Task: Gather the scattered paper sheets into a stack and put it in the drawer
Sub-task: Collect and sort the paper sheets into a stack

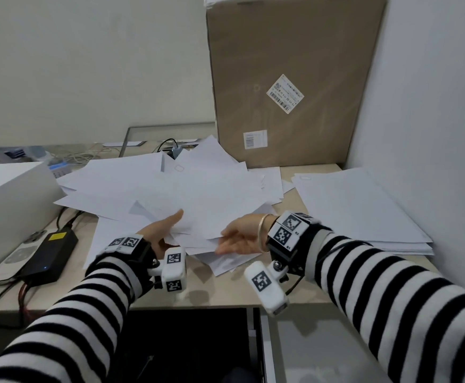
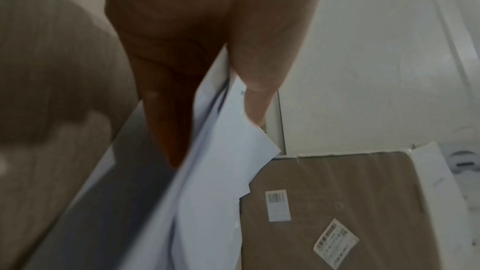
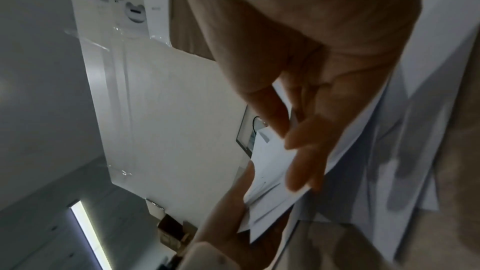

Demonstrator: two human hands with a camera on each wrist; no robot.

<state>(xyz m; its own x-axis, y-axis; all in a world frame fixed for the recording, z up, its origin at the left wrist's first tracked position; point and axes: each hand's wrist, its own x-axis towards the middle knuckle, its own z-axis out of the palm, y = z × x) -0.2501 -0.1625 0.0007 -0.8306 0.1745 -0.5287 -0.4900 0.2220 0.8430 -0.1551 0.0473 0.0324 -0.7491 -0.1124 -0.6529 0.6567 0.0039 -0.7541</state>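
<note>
A tall brown cardboard box (image 1: 289,78) with two white barcode labels stands at the back of the beige wood-grain table (image 1: 225,291), directly behind the paper. A white box (image 1: 7,205) borders the left side, with a black power adapter (image 1: 50,252) and a silver phone (image 1: 13,255) lying beside it, cables trailing off the table edge. A white wall closes the right side.

The loose white paper sheets (image 1: 187,189) are thin, flat and rectangular, fanned at mixed angles in one overlapping heap at the table centre; the count cannot be told. A second, squared stack of white sheets (image 1: 363,211) lies at the right, apart from the heap.

The left hand (image 1: 162,230) pinches the near edge of several sheets, thumb on top, fingers underneath. The right hand (image 1: 242,236) grips the same bundle at its right edge. Both sleeves are black-and-white striped. The dark open drawer (image 1: 192,346) sits below the table's front edge.
</note>
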